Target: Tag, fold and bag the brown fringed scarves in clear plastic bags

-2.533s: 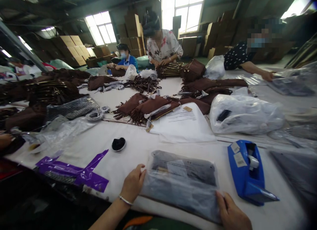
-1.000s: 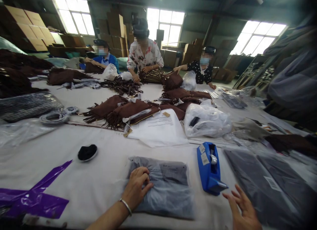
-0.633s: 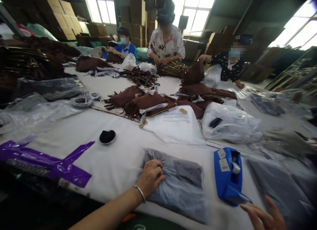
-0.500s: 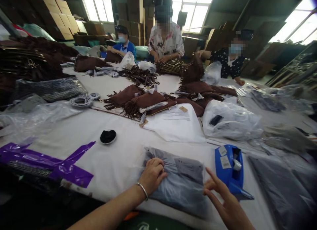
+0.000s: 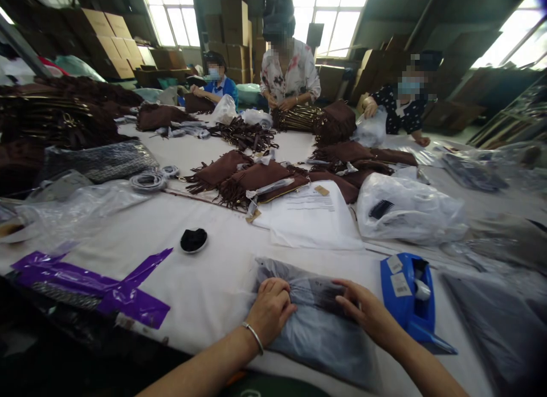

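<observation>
A folded dark grey item in a clear plastic bag (image 5: 318, 334) lies on the white table (image 5: 205, 283) near the front edge. My left hand (image 5: 270, 310), a thin bracelet at its wrist, presses on the bag's left part with curled fingers. My right hand (image 5: 366, 312) rests on the bag's upper right part, fingers bent onto the folded flap. A blue tape dispenser (image 5: 410, 297) stands just right of my right hand.
Purple plastic strips (image 5: 98, 286) lie at the front left, beside a small black dish (image 5: 194, 240). White paper (image 5: 314, 215), brown fringed bags (image 5: 252, 177) and a filled clear sack (image 5: 410, 209) sit mid-table. Bagged dark items (image 5: 496, 311) lie right. Three masked people work at the far end.
The bag went from lying flat to folded smaller. My right hand left it, swung out to the right beyond the dispenser, then came back onto the bag's flap. My left hand stayed pressing.
</observation>
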A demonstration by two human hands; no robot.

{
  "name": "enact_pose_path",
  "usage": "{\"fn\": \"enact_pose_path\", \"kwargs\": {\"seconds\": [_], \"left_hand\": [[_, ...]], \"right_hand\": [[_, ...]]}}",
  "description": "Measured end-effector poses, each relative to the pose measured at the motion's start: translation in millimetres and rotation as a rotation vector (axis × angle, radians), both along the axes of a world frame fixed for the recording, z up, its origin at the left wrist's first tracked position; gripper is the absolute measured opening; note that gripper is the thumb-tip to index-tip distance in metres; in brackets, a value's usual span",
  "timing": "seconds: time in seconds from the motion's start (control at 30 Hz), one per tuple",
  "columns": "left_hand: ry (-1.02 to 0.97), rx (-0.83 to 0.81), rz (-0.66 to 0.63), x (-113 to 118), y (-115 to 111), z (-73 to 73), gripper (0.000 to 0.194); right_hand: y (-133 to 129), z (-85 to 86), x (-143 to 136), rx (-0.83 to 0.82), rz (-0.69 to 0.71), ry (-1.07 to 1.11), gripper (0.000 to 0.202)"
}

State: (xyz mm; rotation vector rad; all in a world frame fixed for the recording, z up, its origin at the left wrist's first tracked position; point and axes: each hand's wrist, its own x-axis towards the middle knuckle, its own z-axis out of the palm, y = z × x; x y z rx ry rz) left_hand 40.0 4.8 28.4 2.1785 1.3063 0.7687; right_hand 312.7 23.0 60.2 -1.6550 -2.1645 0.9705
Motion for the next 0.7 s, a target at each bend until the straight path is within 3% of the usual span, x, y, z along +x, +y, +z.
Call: {"fn": "enact_pose_path", "kwargs": {"seconds": [0.07, 0.2, 0.37, 0.57, 0.7], "left_hand": [[0.002, -0.002, -0.010, 0, 0, -0.8, 0.014], [0.001, 0.004, -0.004, 0, 0, -2.5, 0.014], [-0.003, 0.006, 0.008, 0, -2, -2.0, 0.015], [0.000, 0.008, 0.003, 1, -1, -0.4, 0.014], [0.013, 0.018, 0.002, 1, 1, -2.2, 0.012]], "right_hand": [[-5, 11.5, -1, -0.067, 0.002, 0.092, 0.030], [-3, 33.7, -21, -0.169, 0.184, 0.109, 0.027], [6, 46.0, -37, -0.223, 0.197, 0.156, 0.031], [9, 34.1, -30, -0.054, 0.359, -0.321, 0.028], [22, 15.2, -42, -0.033, 0.389, -0.392, 0.017]]}}
